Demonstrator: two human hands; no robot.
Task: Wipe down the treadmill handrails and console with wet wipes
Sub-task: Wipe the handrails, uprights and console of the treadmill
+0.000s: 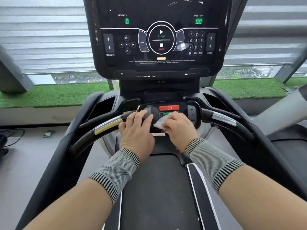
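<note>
The big console screen [159, 35] stands upright ahead, above the small control panel [172, 112] set between the curved left handrail [106, 126] and right handrail [223, 118]. The left hand [137, 128] lies flat, fingers straight, on the panel's left end. The right hand [179, 128] pinches a white wet wipe [160, 122] against the panel face

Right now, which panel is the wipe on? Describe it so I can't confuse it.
Start at the big upright console and drop to the handrail crossbar. The small control panel sits at its centre, under the right hand and its wet wipe. Only this panel has a red stop bar.
</note>
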